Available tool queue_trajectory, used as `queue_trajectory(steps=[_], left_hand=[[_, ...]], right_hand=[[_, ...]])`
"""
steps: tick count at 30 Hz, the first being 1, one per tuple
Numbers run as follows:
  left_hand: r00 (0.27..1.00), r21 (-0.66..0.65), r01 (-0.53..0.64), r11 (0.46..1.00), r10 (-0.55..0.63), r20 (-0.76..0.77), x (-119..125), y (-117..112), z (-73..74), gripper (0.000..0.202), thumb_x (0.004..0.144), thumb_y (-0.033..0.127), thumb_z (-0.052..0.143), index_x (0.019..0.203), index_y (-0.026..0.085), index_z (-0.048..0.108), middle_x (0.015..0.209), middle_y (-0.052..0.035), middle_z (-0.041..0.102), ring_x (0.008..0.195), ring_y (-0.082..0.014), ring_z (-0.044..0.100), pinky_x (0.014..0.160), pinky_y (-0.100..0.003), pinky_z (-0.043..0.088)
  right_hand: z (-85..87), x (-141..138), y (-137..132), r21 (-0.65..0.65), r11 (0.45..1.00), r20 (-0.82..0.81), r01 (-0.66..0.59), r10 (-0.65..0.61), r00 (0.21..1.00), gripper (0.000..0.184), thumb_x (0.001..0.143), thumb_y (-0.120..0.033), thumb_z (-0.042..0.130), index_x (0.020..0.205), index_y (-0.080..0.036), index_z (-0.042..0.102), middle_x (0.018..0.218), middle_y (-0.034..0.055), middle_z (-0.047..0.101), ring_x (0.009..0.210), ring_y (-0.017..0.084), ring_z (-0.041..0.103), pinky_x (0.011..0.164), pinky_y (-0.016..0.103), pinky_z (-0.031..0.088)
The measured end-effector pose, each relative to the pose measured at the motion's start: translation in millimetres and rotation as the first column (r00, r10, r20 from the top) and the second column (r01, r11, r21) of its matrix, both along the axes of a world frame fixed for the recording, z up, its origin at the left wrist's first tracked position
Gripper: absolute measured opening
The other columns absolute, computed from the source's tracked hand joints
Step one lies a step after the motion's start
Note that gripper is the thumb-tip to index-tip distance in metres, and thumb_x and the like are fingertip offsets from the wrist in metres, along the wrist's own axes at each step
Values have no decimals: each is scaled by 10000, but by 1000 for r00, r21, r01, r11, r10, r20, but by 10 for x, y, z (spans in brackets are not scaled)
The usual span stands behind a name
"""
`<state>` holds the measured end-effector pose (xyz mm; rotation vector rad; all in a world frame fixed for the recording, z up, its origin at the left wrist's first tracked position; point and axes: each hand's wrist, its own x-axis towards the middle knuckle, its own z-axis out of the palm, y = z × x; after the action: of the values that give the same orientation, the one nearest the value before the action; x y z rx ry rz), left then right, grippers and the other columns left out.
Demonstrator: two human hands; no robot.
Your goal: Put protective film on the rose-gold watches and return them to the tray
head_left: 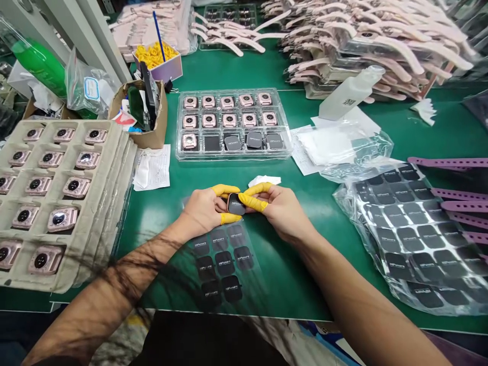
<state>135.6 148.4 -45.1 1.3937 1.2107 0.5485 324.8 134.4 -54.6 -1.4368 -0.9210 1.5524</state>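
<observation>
You've got the watch body (236, 204) pinched between both hands, a bit above the green surface (305, 269) and right over the top end of the sticker sheet (223, 262). Your left hand (204, 208) is closed on its left side, thumb underneath and forefinger on top. Your right hand (280, 211) is clamped on the right edge, and its fingers (253, 202), in yellow rubber covers, lie partly across the face. So both hands are fully closed on it, no slack at all.

My read is that you're at the pressing stage. The face shows dark, like the four dark pieces in the bottom row of the clear tray (233, 157), but I can't tell if the sticker is down all the way or only tacked at one edge, because your fingers hide the corners.

What it needs next, I'd say, is even pressure worked out from one side, with the corners kept square to the case. Keep the left grip steady so the body doesn't twist. Several black stickers are left on the sheet, and the cardboard tray (114, 168) on your left is full of bare pink ones.
</observation>
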Motion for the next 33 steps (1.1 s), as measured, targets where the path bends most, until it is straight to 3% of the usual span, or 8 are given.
queue_trajectory(steps=[7, 17, 22, 25, 28, 33], left_hand=[[998, 18, 52, 999, -51, -28, -11, 3, -9, 594, 648, 212, 847, 1221, 154, 701, 694, -4, 702, 680, -146, 648, 659, -230, 506], [996, 42, 71, 997, -69, -47, -12, 6, 2, 575, 649, 234, 846, 1203, 184, 703, 685, 19, 698, 682, -131, 657, 629, -207, 486], [998, 49, 59, 997, -58, -38, -11, -4, 8, 567, 653, 239, 844, 1192, 149, 692, 706, -2, 710, 685, -141, 671, 626, -215, 506], [1000, 46, 27, 999, -27, 0, 0, -9, -12, 574, 633, 235, 856, 1171, 134, 683, 711, -4, 716, 674, -138, 679, 630, -215, 524], [1000, 49, -12, 999, 11, 22, 12, -24, -33, 577, 636, 219, 851, 1178, 139, 670, 700, 8, 721, 660, -133, 691, 626, -206, 537], [999, 131, -27, 991, 30, -24, 19, -73, -53, 535, 654, 239, 846, 1156, 165, 674, 713, 19, 743, 693, -154, 732, 647, -213, 574]], right_hand=[[-3, -23, -5, 3, 999, -12, 33, -33, 999, 422, 467, -356, 968, 765, -184, 724, 738, 8, 718, 693, 147, 671, 659, 268, 595], [-71, -27, -16, 73, 997, -11, -3, 4, 1000, 384, 565, -374, 928, 799, -179, 693, 737, -6, 701, 668, 123, 660, 640, 240, 579], [-61, -48, -28, 75, 993, 27, 90, -92, 995, 536, 592, -424, 906, 995, -225, 614, 757, -68, 609, 607, 117, 665, 582, 263, 611], [-58, -34, -29, 79, 996, 12, 52, -53, 999, 489, 676, -493, 836, 1027, -223, 629, 809, -48, 600, 658, 122, 675, 605, 281, 628], [-90, -35, -46, 122, 993, 31, 4, -8, 999, 456, 663, -461, 850, 994, -219, 650, 851, -33, 627, 689, 121, 668, 643, 284, 619], [-159, -92, -100, 213, 977, 164, 13, -48, 985, 385, 713, -442, 797, 1016, -247, 663, 857, -13, 674, 749, 151, 662, 713, 326, 592]])
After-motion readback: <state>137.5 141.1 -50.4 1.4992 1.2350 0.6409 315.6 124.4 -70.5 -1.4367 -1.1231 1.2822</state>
